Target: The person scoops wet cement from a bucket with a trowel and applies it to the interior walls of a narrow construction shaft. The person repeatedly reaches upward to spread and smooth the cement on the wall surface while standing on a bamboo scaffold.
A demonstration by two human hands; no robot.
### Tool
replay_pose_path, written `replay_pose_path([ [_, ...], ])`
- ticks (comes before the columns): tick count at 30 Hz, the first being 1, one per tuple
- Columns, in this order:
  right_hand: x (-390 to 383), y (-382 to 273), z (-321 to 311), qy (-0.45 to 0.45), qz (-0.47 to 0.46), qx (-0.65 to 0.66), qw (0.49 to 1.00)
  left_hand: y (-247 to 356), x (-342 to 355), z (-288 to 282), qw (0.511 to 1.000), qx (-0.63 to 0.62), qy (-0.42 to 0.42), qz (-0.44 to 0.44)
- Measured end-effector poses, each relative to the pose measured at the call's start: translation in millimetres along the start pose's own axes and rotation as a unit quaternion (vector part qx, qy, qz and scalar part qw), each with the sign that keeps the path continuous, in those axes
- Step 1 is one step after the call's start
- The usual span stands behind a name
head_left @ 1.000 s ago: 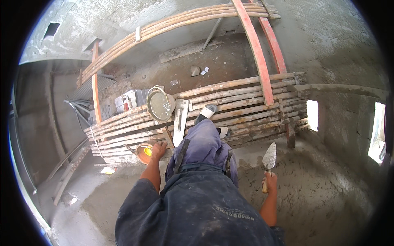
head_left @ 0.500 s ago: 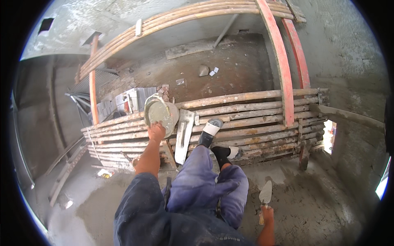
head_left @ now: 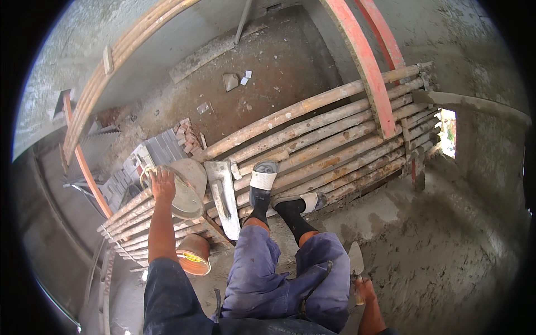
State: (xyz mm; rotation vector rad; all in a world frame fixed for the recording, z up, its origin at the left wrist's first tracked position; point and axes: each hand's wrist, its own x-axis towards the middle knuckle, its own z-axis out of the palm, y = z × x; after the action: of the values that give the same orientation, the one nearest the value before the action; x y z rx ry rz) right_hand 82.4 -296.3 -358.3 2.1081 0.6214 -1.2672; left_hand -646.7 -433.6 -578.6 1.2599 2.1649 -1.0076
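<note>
My left hand (head_left: 163, 184) grips the upper rim and handle of a grey, mortar-stained bucket (head_left: 188, 201), which sits tilted on the bamboo platform (head_left: 301, 128). A long, pale plastering float with a handle (head_left: 229, 215) lies just right of that bucket. Below it, an orange bucket (head_left: 193, 262) with something yellow inside stands near my left forearm. At the lower right, my right hand (head_left: 364, 289) is closed round the handle of a trowel (head_left: 356, 259), its blade pointing up. My feet (head_left: 260, 198), in dark socks and sandals, rest on the bamboo poles.
Red beams (head_left: 363, 67) cross the platform on the right. An upper bamboo rail (head_left: 100, 78) curves along the top left. Stacked grey blocks (head_left: 164, 146) and bricks (head_left: 187, 137) lie on the floor beyond the platform, near scattered debris. Plastered walls (head_left: 474, 206) surround the space.
My left hand has gone from the orange bucket to the grey bucket, which now leans further left. The view has turned; my legs show more fully, the trowel stays in my right hand.
</note>
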Motion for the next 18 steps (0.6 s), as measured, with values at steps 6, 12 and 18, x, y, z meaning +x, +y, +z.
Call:
replay_pose_path([
  [6, -26, -13, -5, 0.026, 0.006, 0.023, 0.999, -45, -51, 35, 0.975, -0.056, -0.211, -0.041],
  [12, -22, 6, 1, -0.012, 0.018, 0.107, 0.994, -72, -111, 8, 0.883, -0.379, -0.255, -0.11],
  [18, -46, 26, -4, -0.034, 0.013, 0.139, 0.99, 2, -131, -67, 0.876, -0.469, -0.095, -0.065],
])
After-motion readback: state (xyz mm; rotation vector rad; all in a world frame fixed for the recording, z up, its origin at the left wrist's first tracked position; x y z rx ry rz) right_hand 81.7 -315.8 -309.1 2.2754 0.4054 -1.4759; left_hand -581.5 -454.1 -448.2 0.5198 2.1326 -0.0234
